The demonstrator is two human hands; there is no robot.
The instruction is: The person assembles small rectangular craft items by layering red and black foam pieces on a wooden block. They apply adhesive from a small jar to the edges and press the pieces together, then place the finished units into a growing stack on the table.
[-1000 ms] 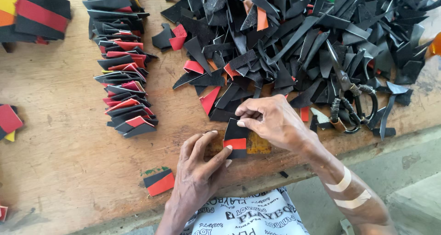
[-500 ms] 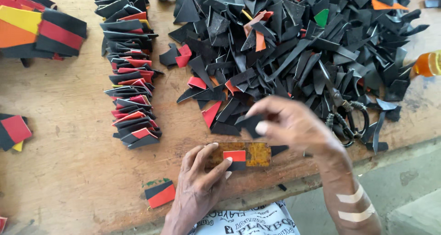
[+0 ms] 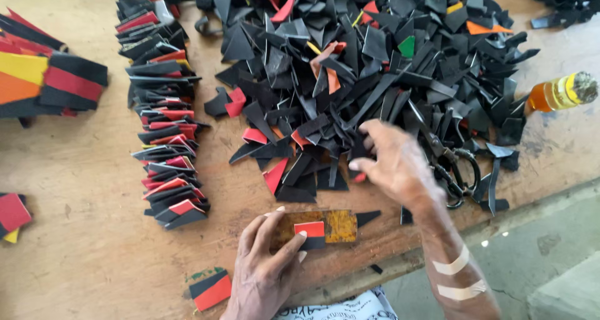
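Two hands busy: left hand [image 3: 265, 267] fingers pressed flat, pinning red-black piece [image 3: 310, 234] on brown block [image 3: 319, 227]; right hand [image 3: 395, 164] pinching black scrap [image 3: 359, 152] from pile [image 3: 375, 76]. Best keep piece squared, press firm.

Illumination: even, soft daylight, moderately bright; no hard shadows. Faint soft shadows sit just beneath the heap of black scraps [image 3: 375, 76] and the stacked row [image 3: 162, 114] on the wooden table [image 3: 81, 245]. Slight sheen on black pieces; small glare on the amber bottle [image 3: 559, 94]. Right hand [image 3: 390, 164] motion-blurred, fingertips smeared. Left hand [image 3: 269, 264] sharp. Mild wide-angle bending at frame edges; compression softens fine detail.
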